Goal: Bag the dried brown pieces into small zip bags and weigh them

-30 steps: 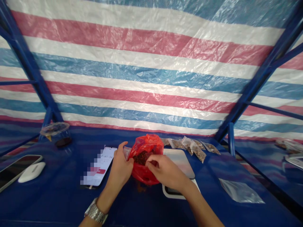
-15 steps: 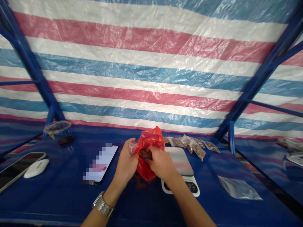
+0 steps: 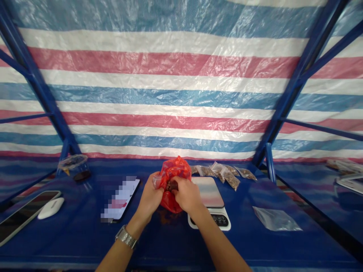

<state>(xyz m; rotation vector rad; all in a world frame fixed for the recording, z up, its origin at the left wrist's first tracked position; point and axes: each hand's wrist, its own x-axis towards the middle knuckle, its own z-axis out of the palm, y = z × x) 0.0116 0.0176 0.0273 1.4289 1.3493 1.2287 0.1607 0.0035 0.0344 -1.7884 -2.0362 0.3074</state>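
Note:
A red plastic bag stands on the blue table between my hands, with dark brown dried pieces at its mouth. My left hand grips a small clear plastic bag against the red bag's left side. My right hand has its fingers at the red bag's mouth, pinching some of the brown pieces. Just right of that hand sits a white digital scale, with nothing visible on its pan. Several small filled clear bags lie behind the scale.
A phone with a blurred screen lies left of my left hand, and a tablet and white mouse lie further left. A lidded clear cup stands at the back left. An empty clear bag lies at right.
My view has tilted and levelled, shifting the scene. My hands have drawn closer together around the red bag, and the brown pieces now sit higher at its mouth.

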